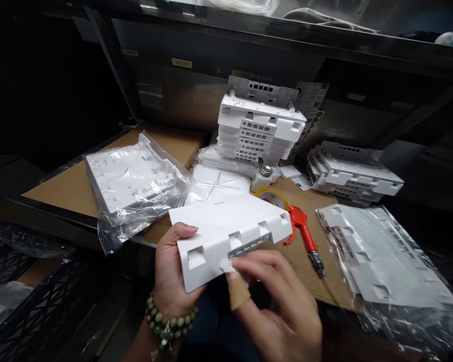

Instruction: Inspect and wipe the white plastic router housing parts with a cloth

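Observation:
A white plastic cover (pixel 215 221) with square cutouts and a slotted strip along its near edge is held up above the table's front. My left hand (pixel 175 266) grips its left end, thumb on top, fingers beneath; a bead bracelet is on that wrist. Pinched between the thumb and fingers of my right hand (pixel 275 296) is a small white cloth (pixel 228 266), which touches the cover's near face below the slots. A tan wrap covers my right thumb. Just beyond the cover lie a yellow tape roll (pixel 271 196) and a red air gun (pixel 304 231).
Stacked white covers (pixel 260 125) stand at the back centre, with another stack (pixel 357 173) at back right. Bagged covers lie at left (pixel 130 176) and right (pixel 385 256). A pump bottle (pixel 262 178) stands near the middle. A shelf (pixel 249 35) overhangs the back.

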Available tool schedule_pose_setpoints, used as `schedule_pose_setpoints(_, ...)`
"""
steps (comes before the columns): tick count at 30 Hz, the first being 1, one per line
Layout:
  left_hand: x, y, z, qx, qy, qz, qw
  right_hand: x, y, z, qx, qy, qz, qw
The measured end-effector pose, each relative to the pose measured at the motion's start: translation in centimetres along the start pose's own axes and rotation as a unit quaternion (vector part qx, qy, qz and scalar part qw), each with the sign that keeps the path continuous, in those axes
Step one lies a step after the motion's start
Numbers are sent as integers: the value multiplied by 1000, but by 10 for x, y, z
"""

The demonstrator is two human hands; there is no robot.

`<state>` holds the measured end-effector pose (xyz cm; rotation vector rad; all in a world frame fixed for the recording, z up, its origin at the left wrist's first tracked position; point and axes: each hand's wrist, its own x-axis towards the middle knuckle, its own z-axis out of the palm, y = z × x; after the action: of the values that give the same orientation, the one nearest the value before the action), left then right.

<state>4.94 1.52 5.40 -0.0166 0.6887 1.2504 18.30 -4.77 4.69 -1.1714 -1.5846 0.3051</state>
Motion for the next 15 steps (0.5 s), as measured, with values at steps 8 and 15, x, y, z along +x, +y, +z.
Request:
schedule_pose_setpoints(8, -4, -6, 2, -13, -6, 23, 1000, -5, -2, 23, 2, 33, -35, 999)
schedule_pose_setpoints(15, -4, -6, -1, -6, -16, 10, 1000, -4, -6, 21, 32, 27, -43, 998)
